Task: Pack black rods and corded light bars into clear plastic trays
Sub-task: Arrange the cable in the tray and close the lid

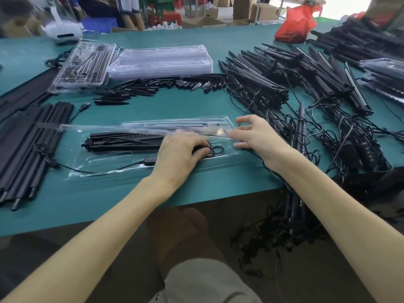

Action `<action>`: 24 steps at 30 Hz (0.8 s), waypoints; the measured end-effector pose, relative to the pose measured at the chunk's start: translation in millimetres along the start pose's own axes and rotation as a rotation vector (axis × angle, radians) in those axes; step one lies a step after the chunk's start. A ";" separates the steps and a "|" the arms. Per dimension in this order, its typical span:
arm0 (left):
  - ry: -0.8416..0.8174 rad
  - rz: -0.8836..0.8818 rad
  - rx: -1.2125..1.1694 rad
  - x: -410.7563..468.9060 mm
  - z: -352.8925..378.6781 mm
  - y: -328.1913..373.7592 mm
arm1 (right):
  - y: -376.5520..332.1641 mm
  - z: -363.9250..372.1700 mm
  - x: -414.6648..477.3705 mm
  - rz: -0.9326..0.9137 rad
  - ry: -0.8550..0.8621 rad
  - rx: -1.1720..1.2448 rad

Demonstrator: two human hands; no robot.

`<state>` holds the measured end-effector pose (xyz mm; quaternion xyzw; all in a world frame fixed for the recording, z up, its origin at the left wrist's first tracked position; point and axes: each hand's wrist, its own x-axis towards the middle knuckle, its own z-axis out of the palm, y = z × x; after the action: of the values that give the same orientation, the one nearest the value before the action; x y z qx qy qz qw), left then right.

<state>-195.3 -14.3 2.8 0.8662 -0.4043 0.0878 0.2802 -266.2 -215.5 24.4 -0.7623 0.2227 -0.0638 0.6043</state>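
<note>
I see a clear plastic tray (122, 165) lying open on the green table (109, 197) right in front of me, its hinged lid (153, 126) tilted up along the far edge. In the tray lies a black corded light bar (124, 141), folded into a flat bundle with a row of small notches along its upper edge; its thin cord (216, 150) is coiled in loops at the right end, and an inline switch (150, 159) sits in the near channel, with a length of cord trailing out over the tray's left rim. My left hand (181, 154) rests palm-down on the tray, fingers curled loosely over the coiled cord; I cannot tell whether they actually pinch it. My right hand (258, 136) is open, fingers spread, touching the tray's right end and the lid's corner, holding nothing. Long black rods (26, 149) lie in a row at the left. Beyond them, a stack of empty clear trays (161, 60) stands beside a packed tray (83, 66). Short pointed black spikes (157, 86) are scattered in front of that stack, and a heap of light bars (284, 84) with tangled cords covers the right side.
</note>
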 end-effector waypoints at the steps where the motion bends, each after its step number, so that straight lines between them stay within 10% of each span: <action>1: 0.016 0.026 0.028 -3.5 2.2 1.7 | -1.3 -1.9 2.0 0.007 -0.020 -0.043; 12: -0.064 0.031 0.078 -20.9 5.6 5.7 | -29.1 -5.3 18.4 0.008 -0.154 -0.649; 24: 0.139 -0.105 -0.227 -29.1 2.1 16.2 | -34.1 -17.3 9.2 0.252 -0.404 -0.026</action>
<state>-226.8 -4.8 -3.2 0.8408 -0.3452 0.0866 0.4078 -255.3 -229.0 59.7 -0.7336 0.1916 0.1687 0.6299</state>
